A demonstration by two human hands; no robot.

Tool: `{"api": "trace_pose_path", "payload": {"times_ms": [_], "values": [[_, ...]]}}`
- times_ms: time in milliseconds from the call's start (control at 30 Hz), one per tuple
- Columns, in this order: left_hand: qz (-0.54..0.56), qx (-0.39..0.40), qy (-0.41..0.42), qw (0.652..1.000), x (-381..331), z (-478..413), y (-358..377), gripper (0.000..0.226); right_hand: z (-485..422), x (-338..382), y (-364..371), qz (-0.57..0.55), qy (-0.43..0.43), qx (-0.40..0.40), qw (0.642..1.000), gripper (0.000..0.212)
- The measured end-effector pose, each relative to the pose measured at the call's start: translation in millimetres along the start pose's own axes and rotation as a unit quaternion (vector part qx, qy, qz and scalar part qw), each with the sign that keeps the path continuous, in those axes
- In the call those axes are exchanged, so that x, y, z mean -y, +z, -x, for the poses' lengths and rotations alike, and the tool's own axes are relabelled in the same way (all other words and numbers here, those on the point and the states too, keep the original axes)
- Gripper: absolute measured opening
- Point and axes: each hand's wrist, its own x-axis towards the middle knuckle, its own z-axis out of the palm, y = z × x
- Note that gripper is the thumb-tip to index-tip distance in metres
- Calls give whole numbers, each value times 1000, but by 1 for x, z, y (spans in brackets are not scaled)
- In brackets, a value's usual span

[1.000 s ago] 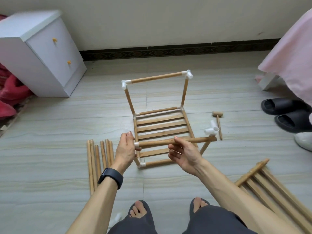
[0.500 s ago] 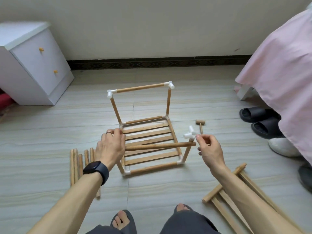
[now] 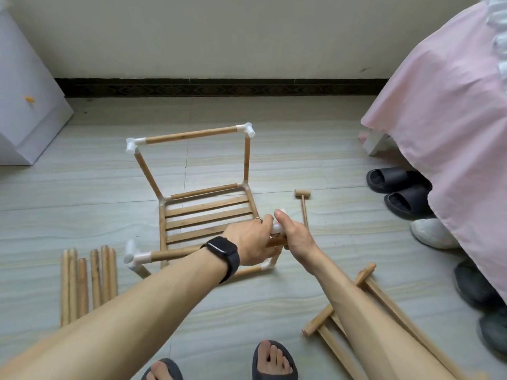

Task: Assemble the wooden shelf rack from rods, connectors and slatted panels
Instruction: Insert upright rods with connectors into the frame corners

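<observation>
The half-built rack point(image 3: 192, 171) stands on the floor with a slatted panel point(image 3: 208, 215) as its base and an upright rod frame at the back. A front top rod point(image 3: 172, 255) runs from a white connector point(image 3: 134, 256) on the front left post toward the right. My left hand point(image 3: 252, 242) grips this rod's right end. My right hand point(image 3: 292, 234) holds a white connector point(image 3: 277, 229) at that rod end, above the front right post. The joint itself is hidden by my fingers.
Several loose rods point(image 3: 87, 283) lie at the left. A small wooden mallet point(image 3: 303, 204) lies right of the rack. A second slatted panel point(image 3: 356, 325) rests under my right forearm. Slippers point(image 3: 397, 185), a pink-covered bed point(image 3: 444, 105) and a white cabinet point(image 3: 24, 105) surround the area.
My left hand slid along the front rod from its left end to its right end. My right hand brought the white connector onto that end. The view shifted right.
</observation>
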Motion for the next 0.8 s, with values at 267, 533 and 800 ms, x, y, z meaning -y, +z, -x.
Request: {"api": "trace_pose_path", "payload": {"times_ms": [267,533,800], "values": [[-3,-53,49,997,31,18,15,32,-5,-14,-12,4,-35,-39,999,58],[-29,-89,29,995,37,21,8,41,-7,-16,-9,16,-66,-96,993,61],[-51,-95,30,994,39,25,15,48,-2,-17,7,-31,-76,-113,990,56]]}}
